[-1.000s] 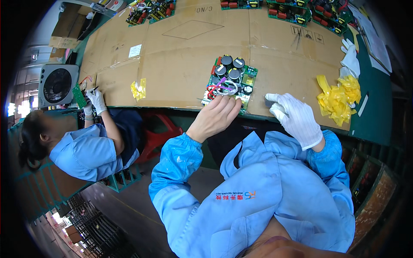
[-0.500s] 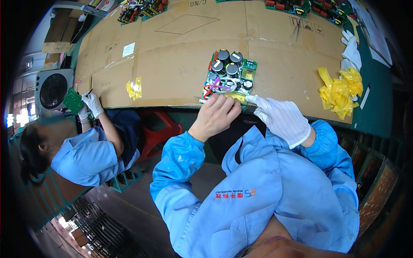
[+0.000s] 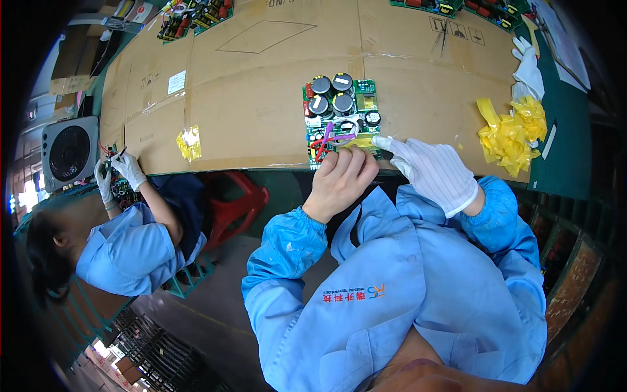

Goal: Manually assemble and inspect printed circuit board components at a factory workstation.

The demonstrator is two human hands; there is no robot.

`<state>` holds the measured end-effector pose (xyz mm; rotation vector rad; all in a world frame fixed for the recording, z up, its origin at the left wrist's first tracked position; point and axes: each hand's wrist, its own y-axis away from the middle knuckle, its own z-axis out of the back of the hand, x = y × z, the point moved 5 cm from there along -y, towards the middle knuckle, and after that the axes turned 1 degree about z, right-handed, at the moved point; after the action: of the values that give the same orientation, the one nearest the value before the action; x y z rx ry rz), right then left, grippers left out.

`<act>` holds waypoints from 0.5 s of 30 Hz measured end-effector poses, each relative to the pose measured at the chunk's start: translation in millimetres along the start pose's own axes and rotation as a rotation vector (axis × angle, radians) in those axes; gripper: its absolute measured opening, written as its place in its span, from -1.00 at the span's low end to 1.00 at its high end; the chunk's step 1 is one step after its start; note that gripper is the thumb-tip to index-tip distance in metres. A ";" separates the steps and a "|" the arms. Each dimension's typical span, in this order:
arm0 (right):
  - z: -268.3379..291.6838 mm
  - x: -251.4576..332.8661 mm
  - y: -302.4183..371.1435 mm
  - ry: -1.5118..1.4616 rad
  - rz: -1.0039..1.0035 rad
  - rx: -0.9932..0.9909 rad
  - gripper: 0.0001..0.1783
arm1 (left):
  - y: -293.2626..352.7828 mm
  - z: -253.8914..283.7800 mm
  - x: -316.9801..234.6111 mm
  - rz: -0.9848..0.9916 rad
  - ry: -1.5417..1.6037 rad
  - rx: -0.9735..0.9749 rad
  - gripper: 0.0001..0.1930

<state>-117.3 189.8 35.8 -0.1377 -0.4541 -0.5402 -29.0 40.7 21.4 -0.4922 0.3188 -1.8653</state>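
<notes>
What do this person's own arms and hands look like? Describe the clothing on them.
The left hand is bare; the right hand wears a white glove with thin lengthwise stripes. Both forearms have bright blue, slightly shiny sleeve covers, gathered at the wrist, over a paler blue shirt.

The jacket (image 3: 385, 261) bore red characters (image 3: 343, 297), small dark Latin letters (image 3: 343, 290) just above them in view and an orange-and-blue logo (image 3: 375, 291), all upside down to the camera. On the cardboard (image 3: 261, 117) stood dark printed letters (image 3: 282, 3) cut by the view's upper edge, a diamond outline (image 3: 266, 37) below them, three boxed handling signs (image 3: 458, 31) toward the right, and a white label (image 3: 177, 81) at left whose print was too small to read. Pale marks (image 3: 342, 81) on the board's (image 3: 367, 86) capacitors (image 3: 342, 103) were likewise illegible.
</notes>
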 end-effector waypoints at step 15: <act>-10.3 -4.4 0.1 0.165 0.061 -0.114 -0.41 | 1.0 1.6 1.7 -0.069 -0.008 0.038 -0.70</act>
<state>-116.7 189.4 24.7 -0.2138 -0.2572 -0.5134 -27.9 38.7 22.7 -0.4899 0.2634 -1.9325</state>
